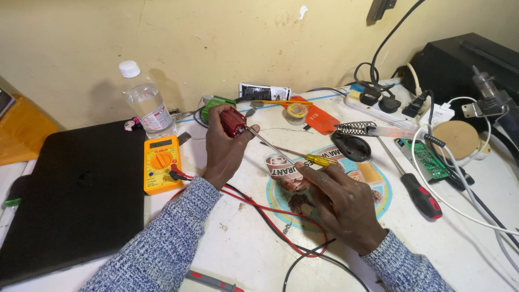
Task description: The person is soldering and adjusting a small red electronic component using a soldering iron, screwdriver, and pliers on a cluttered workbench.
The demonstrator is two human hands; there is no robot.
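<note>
My left hand [224, 150] is raised over the white table [238, 243] and grips a small dark red ribbed cylinder [233, 122] between thumb and fingers. My right hand [340, 200] holds a thin screwdriver with a yellow handle [320, 160]. Its metal shaft [270, 145] runs up and left, and its tip meets the end of the red cylinder. Both wrists wear blue-grey knitted sleeves.
A yellow multimeter [161, 163] with red and black leads [273, 216] lies left of my hands, beside a black laptop [75, 200] and a plastic bottle [147, 104]. To the right are a soldering iron stand [352, 136], a red-handled screwdriver [417, 192], a green circuit board [428, 160] and a power strip [389, 105].
</note>
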